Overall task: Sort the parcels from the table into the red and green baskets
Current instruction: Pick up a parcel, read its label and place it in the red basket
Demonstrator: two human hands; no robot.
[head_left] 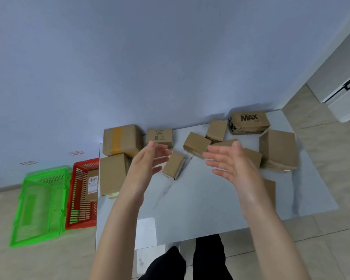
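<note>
Standing by a blue wall (150, 57), the pale table (190, 199) holds parcels (279, 150).

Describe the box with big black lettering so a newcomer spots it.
Start at the pale grey table strewn with brown cardboard parcels. At its far right corner, near the wall, lies a brown cardboard box. It alone carries bold black MAX lettering on top; the boxes beside it are plain.

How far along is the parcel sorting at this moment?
Barely started. Done: one labelled parcel lies in the red basket; the green basket looks empty, though blurred. In hand: nothing; left hand and right hand hover open over the table. Left: roughly ten more there, including the MAX box.
</note>
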